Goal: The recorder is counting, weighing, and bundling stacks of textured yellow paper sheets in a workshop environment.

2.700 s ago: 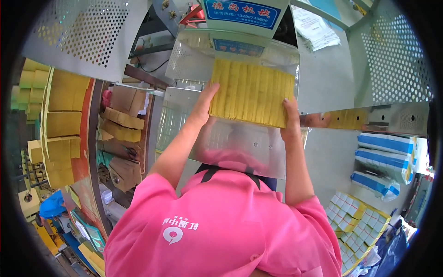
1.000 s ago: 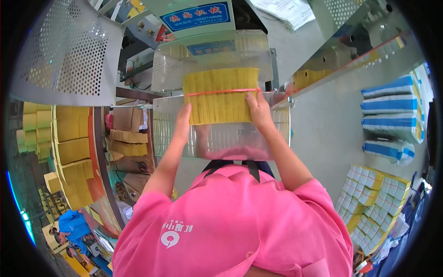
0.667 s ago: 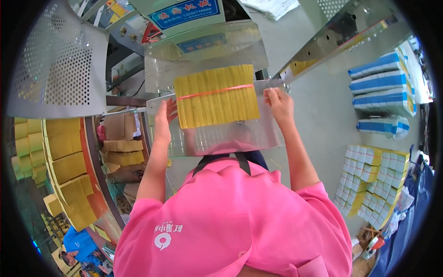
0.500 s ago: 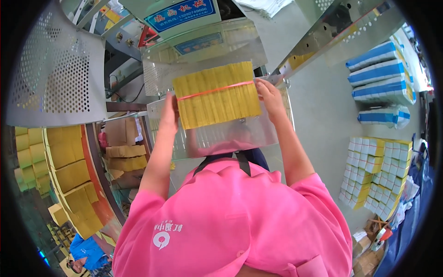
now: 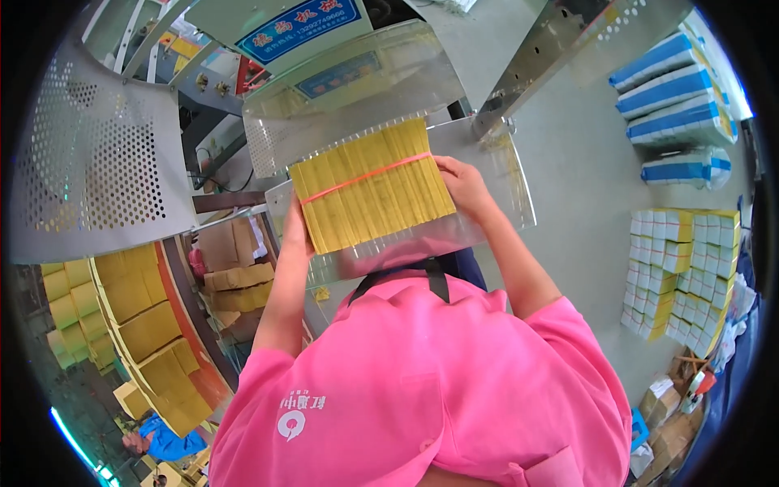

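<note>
A bundle of yellow paper (image 5: 373, 195), made of several packed stacks side by side, lies between my two hands. One red-pink strap (image 5: 365, 178) runs lengthwise across its top. My left hand (image 5: 299, 223) presses on the bundle's left end, with most fingers hidden behind the edge. At the right end my right hand (image 5: 462, 185) grips it, thumb near the strap, other fingers mostly out of sight. Beneath and around the bundle is a shiny metal table (image 5: 499, 183), part of a machine with a clear sloping cover (image 5: 357, 81) just beyond.
A perforated metal guard (image 5: 105, 154) stands at the left, above a rack of yellow paper stacks (image 5: 146, 333). On the right floor sit blue-and-white wrapped packs (image 5: 665, 97) and strapped yellow-white bundles (image 5: 677, 268). A metal beam (image 5: 540, 57) slants in at upper right. Another person (image 5: 166, 438) is at lower left.
The bundle has come slightly nearer to me and to the left, its right end tilting further away. Both hands have moved along with it, still at its two ends.
</note>
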`<action>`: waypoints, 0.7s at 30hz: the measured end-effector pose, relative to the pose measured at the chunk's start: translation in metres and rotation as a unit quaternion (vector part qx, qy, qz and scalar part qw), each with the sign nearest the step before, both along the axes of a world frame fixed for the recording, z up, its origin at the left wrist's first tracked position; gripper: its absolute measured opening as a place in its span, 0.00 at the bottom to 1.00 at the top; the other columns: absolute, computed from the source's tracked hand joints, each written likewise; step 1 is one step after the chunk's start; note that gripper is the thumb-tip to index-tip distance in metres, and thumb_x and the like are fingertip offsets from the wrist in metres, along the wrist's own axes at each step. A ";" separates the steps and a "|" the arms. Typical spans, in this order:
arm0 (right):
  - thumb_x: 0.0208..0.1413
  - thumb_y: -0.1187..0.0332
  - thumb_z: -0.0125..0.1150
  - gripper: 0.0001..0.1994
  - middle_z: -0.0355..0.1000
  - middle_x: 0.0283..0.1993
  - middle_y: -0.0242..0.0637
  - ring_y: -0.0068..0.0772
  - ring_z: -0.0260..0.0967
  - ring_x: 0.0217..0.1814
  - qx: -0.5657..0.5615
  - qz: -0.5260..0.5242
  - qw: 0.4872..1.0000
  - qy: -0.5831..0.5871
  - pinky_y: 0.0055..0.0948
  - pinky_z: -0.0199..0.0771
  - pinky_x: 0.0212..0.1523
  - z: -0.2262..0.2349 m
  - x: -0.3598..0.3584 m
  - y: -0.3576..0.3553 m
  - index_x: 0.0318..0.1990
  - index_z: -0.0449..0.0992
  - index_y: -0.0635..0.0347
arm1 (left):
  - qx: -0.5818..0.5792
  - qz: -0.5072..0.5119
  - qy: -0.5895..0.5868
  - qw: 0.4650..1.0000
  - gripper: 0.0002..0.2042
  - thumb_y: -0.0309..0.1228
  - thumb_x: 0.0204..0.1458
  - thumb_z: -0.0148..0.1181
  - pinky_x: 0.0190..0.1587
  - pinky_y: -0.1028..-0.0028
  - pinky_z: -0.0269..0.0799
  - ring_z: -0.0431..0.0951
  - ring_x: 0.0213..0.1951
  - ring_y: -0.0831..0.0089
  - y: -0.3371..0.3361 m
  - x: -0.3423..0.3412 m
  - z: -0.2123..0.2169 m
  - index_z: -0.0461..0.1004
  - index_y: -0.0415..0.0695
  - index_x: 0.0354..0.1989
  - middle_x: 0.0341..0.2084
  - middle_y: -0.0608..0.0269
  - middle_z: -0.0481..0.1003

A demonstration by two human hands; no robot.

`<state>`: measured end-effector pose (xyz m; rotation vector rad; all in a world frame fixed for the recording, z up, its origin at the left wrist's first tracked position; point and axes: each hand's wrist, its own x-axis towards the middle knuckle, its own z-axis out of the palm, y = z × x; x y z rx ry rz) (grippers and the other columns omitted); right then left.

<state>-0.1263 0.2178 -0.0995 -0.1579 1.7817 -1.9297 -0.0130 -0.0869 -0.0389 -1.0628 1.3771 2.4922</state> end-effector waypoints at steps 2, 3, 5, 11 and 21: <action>0.59 0.65 0.56 0.16 0.79 0.42 0.42 0.34 0.77 0.43 0.135 -0.015 0.988 0.074 0.28 0.73 0.46 -0.003 -0.004 0.000 0.53 0.77 0.56 | -0.009 -0.004 -0.024 1.000 0.29 0.54 0.62 0.46 0.49 0.64 0.77 0.77 0.50 0.65 -0.006 -0.001 -0.008 0.68 0.41 0.58 0.51 0.57 0.74; 0.59 0.65 0.56 0.16 0.79 0.42 0.42 0.34 0.77 0.43 0.132 -0.015 0.988 0.075 0.28 0.73 0.46 0.002 -0.005 -0.006 0.53 0.77 0.56 | -0.046 -0.016 -0.053 0.997 0.28 0.52 0.61 0.47 0.47 0.64 0.78 0.78 0.48 0.65 -0.009 -0.005 -0.012 0.68 0.40 0.57 0.50 0.57 0.75; 0.57 0.65 0.57 0.11 0.77 0.36 0.48 0.44 0.76 0.37 0.213 -0.051 0.972 0.080 0.33 0.73 0.40 0.014 -0.007 -0.016 0.46 0.78 0.56 | -0.086 -0.025 -0.080 0.993 0.27 0.51 0.60 0.48 0.46 0.65 0.78 0.79 0.47 0.65 -0.015 -0.009 -0.018 0.69 0.39 0.55 0.48 0.56 0.75; 0.59 0.68 0.54 0.06 0.75 0.32 0.49 0.49 0.74 0.34 0.242 -0.123 0.955 0.120 0.37 0.72 0.38 0.060 0.002 -0.030 0.38 0.73 0.61 | 0.004 0.000 0.022 1.000 0.24 0.47 0.60 0.51 0.45 0.66 0.79 0.79 0.46 0.66 -0.022 0.000 -0.047 0.70 0.39 0.54 0.46 0.56 0.76; 0.56 0.78 0.54 0.04 0.72 0.40 0.47 0.55 0.71 0.41 0.275 -0.022 0.822 0.498 0.44 0.71 0.40 0.230 -0.011 -0.061 0.38 0.70 0.64 | 0.258 0.073 0.070 0.961 0.33 0.41 0.50 0.68 0.48 0.66 0.79 0.78 0.51 0.64 0.059 -0.003 -0.038 0.64 0.40 0.62 0.50 0.56 0.76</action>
